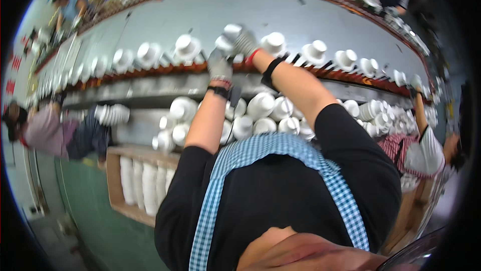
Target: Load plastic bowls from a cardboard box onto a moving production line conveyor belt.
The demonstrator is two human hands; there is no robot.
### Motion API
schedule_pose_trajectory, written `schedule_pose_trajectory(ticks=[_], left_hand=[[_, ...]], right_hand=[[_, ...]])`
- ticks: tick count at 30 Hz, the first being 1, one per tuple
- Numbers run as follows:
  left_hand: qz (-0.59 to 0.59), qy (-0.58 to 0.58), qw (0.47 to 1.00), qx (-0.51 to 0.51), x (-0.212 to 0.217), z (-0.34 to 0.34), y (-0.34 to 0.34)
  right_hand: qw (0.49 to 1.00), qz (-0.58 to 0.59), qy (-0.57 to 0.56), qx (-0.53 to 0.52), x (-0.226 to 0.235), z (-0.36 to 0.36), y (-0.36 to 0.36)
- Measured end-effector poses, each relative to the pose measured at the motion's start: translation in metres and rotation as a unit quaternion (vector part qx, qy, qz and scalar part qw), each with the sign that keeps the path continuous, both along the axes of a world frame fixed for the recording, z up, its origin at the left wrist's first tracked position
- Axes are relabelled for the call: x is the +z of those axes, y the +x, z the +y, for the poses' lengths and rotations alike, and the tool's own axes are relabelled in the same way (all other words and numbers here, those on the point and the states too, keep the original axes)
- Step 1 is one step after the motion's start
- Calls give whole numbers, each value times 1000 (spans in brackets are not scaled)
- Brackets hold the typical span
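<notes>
White, glossy-looking and shaped like a brimmed hat, the hollow-looking piece [232, 30] sits between the two hands, against the fingers of the grey-gloved right hand [246, 44]. That right grip looks curled around its far right side, neither wide open nor fully clenched; motion blur hides the fingertips. Just below and left of it, the grey-gloved left hand [219, 64] comes close to the brim, but whether it touches or grips I cannot tell. Judging by its look, the piece should be light and stiff, its smooth skin a little slippery under glove fabric, and perhaps brittle if ceramic; the narrower crown seems the surest hold, with the brim as a steadying edge. To both sides of the grip runs a row of matching white pieces [315, 52], set along a curved orange-brown track [170, 68]. Beyond the grip spreads a flat grey surface [210, 15]; nearer the body, below it, lies a crowded pile of white cups [260, 104].
</notes>
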State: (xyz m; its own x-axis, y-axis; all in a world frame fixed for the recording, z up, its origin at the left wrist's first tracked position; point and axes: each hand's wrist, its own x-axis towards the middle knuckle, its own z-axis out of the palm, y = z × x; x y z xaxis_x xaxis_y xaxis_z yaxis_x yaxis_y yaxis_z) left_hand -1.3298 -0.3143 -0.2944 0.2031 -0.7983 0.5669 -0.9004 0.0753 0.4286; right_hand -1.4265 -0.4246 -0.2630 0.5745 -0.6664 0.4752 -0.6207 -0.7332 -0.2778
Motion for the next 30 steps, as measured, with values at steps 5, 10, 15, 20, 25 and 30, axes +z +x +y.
schedule_pose_trajectory(ticks=[5,10,15,20,25,30], left_hand=[[805,-75,582,-90,2,-6,15],[62,24,996,66,-13,8,49],[207,-16,978,34,-14,14,64],[11,43,994,99,-6,14,70],[269,48,958,91,-24,7,100],[435,-36,900,12,-28,-2,141]], right_hand=[[663,-532,525,19,55,18,19],[677,-594,343,266,127,62,-33],[723,-575,335,186,111,103,-181],[780,-568,257,-48,62,126,-345],[864,-468,73,-172,12,167,-474],[920,-90,-208,-319,-47,181,-576]])
